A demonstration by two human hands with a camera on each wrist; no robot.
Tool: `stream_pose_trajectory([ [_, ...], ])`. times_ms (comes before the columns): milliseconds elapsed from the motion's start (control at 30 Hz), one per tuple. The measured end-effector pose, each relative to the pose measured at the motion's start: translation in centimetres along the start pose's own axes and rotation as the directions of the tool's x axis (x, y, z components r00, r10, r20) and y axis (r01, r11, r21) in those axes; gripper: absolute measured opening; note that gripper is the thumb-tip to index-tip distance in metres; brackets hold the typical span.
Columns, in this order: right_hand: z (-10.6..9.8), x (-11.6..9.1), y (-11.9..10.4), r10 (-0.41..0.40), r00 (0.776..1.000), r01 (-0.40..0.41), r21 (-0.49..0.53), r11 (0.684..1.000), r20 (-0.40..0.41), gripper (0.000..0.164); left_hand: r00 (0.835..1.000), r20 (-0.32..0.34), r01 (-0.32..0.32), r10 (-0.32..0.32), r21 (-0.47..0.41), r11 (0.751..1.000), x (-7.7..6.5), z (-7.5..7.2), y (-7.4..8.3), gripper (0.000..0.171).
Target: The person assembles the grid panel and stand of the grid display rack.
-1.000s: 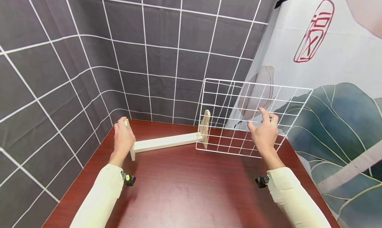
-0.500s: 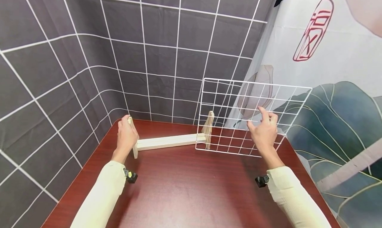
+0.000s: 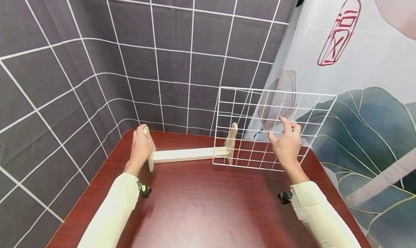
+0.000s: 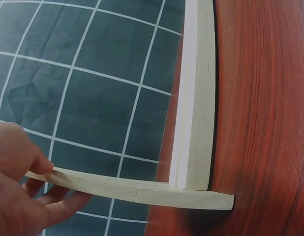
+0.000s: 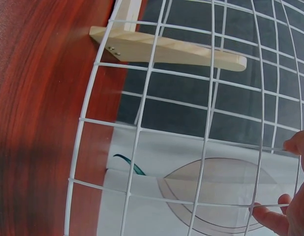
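A pale wooden stand (image 3: 191,154) lies toward the back of the table: a long bar joins two upright, tapered end pieces. My left hand (image 3: 141,146) pinches the top of its left end piece (image 4: 137,191), thumb on one face and fingers on the other. To the right, a white wire grid panel (image 3: 253,139) stands tilted up, its lower edge low over the table. Fingers (image 5: 270,219) of my right hand (image 3: 287,143) grip wires in its right part. Seen from the head, the panel's left part overlaps the stand's right end piece (image 5: 176,50), which shows through the wires.
The reddish-brown table (image 3: 208,204) runs back to a dark curtain (image 3: 172,71) with white grid lines. A white printed curtain (image 3: 312,60) hangs on the right. Each wrist carries a small black camera (image 3: 145,191).
My left hand has shifted the wooden stand to the right, so more of its right end lies behind the grid panel. The right hand and the panel stay nearly in place.
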State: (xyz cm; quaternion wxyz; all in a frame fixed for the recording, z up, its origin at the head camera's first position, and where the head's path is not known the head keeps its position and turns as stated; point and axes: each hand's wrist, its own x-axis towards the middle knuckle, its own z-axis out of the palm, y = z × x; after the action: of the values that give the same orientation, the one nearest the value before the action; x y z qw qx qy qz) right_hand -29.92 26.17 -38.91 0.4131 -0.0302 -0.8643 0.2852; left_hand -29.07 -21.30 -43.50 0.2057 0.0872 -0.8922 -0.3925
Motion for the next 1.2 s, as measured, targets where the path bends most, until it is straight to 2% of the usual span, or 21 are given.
stream_pose_trajectory([
  [567,0.0,-0.2,0.5,0.016,1.0,-0.016,-0.015,1.0,0.007,0.063,0.997,0.07,-0.018,0.019,-0.015,1.0,0.3,1.1,1.0,0.059],
  [1200,0.2,-0.4,0.5,0.01,1.0,-0.01,-0.017,1.0,0.005,0.064,0.994,0.094,-0.056,0.059,-0.04,0.998,0.7,2.3,2.0,0.057],
])
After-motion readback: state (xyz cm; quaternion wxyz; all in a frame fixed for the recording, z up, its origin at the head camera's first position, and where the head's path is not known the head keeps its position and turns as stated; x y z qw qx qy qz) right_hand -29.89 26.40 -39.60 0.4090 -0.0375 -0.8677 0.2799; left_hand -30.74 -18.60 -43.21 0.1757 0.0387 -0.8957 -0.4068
